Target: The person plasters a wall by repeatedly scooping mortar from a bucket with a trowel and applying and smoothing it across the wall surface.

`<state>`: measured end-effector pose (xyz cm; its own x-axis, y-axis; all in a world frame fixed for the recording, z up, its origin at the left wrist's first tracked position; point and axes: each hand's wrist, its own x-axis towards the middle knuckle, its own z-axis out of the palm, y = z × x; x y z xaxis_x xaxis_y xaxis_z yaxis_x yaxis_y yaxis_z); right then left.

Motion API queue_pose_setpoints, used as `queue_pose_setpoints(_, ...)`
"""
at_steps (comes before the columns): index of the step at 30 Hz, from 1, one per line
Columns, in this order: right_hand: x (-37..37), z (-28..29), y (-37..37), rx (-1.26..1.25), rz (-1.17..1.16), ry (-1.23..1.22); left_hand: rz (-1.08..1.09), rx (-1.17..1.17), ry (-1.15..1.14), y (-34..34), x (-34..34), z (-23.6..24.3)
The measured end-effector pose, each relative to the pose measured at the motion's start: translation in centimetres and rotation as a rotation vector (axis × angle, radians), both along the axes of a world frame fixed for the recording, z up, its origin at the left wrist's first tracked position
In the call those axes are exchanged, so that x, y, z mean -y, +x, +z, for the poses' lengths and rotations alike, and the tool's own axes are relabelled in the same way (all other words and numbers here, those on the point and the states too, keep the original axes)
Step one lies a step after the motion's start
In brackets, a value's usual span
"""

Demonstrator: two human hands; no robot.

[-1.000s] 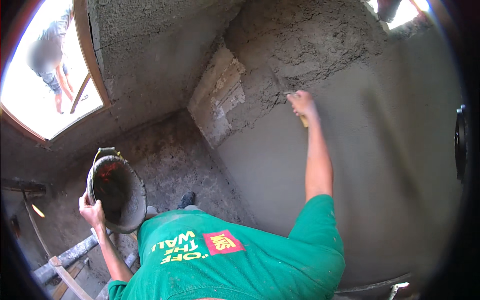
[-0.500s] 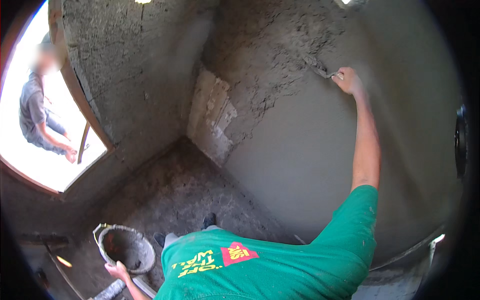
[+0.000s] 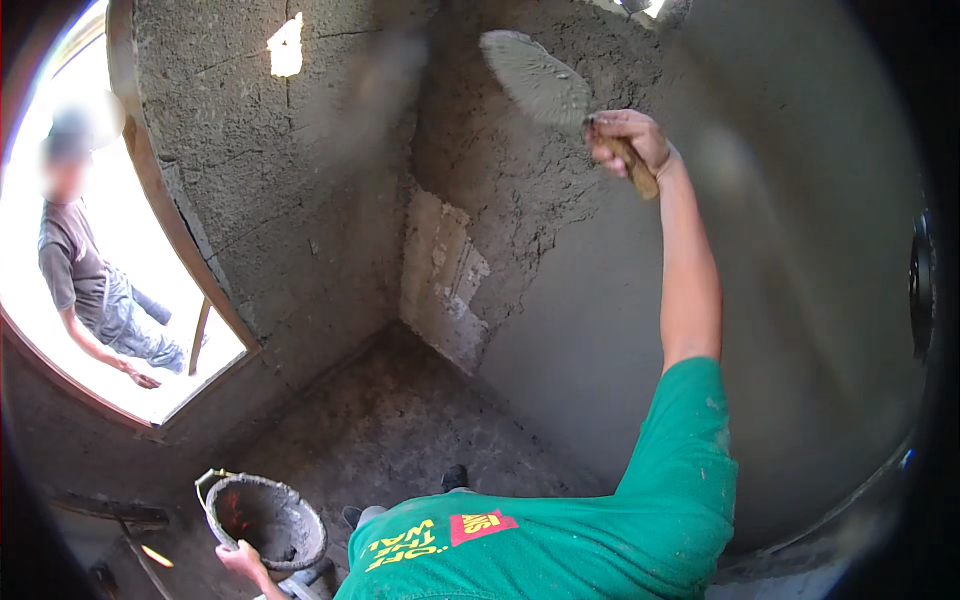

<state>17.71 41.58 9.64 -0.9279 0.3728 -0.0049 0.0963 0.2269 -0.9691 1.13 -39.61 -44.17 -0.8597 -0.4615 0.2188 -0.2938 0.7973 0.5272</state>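
Observation:
My right hand (image 3: 630, 140) grips the wooden handle of a trowel (image 3: 535, 80), raised before the rough, damp plaster (image 3: 530, 230) on the wall at upper middle. The blade is grey with mortar. Below and right of the rough patch the plaster (image 3: 570, 330) is smooth. At lower left my left hand (image 3: 240, 562) holds the near rim of a mortar-crusted bucket (image 3: 300, 520), which has dark grey material in the bottom and a raised handle.
A co-worker (image 3: 85, 270) is outside a wood-framed opening (image 3: 150, 180) at the left. A rough adjoining wall (image 3: 240, 150) meets the plastered one at a corner. The dark floor (image 3: 350, 420) lies below, with pipes and sticks (image 3: 120, 515) at lower left.
My right hand has risen with the trowel, whose blade now shows broad, higher on the wall. The bucket sits lower in view. The co-worker has straightened from bending over.

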Motion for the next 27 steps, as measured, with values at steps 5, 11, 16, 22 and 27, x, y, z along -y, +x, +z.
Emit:
queue_pose_setpoints(5, -0.9, -3.3, 10.1, -0.447, -0.87, 0.324, -0.295, -0.098, 0.201, -2.6, -6.5, 5.4)
queue_pose_setpoints(11, 20.1, -28.5, 18.7, 0.017, -1.093, -0.189, -0.662, -0.042, 0.426, -4.4, -12.5, 5.2)
queue_pose_setpoints(16, 42.3, -47.2, 18.9, 0.363, -1.035, -0.763, -1.045, 0.192, 0.536, -2.9, -19.6, 6.4)
queue_pose_setpoints(22, 48.0, -42.1, 17.8, 0.115, -0.479, -1.339, -1.34, 0.209, 0.512, -1.5, -28.5, 9.9)
queue_pose_setpoints(27, 42.9, -38.3, 17.2, 0.315, -0.325, -0.909, -1.533, 0.133, 0.698, 4.2, -34.7, 17.3)
